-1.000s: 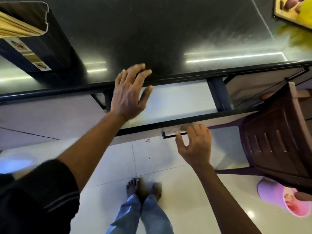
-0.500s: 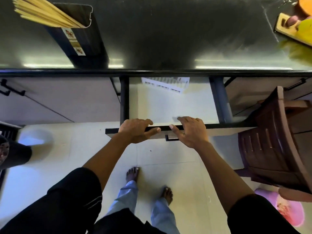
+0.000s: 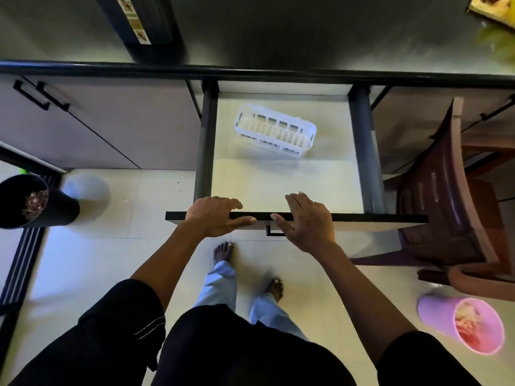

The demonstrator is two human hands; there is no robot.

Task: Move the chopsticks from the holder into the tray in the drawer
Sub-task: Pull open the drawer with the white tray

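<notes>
Overhead, the holder (image 3: 139, 20) is cropped, while both hands' fingers (image 3: 234, 203) curl over the drawer (image 3: 376, 218) front.

One tray (image 3: 275, 131), one drawer (image 3: 281, 185), two hands (image 3: 216, 217) (image 3: 308, 221), two bins (image 3: 33, 201) (image 3: 464, 324), one chair (image 3: 451, 196).

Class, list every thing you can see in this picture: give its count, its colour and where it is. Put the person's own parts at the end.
Drawer: one, pale inside with a black front edge, pulled out under the counter.
Tray: one, white, slotted, empty, lying at an angle at the back of the drawer.
Holder: one, dark with a label, on the black counter, upper left; its top is cut off.
Chair: one, brown, right of the drawer.
Black bin: one, floor left.
Pink bin: one, floor lower right.
Left hand: on the drawer's front edge.
Right hand: on the same edge.
Feet: two, bare, on the pale floor.
</notes>
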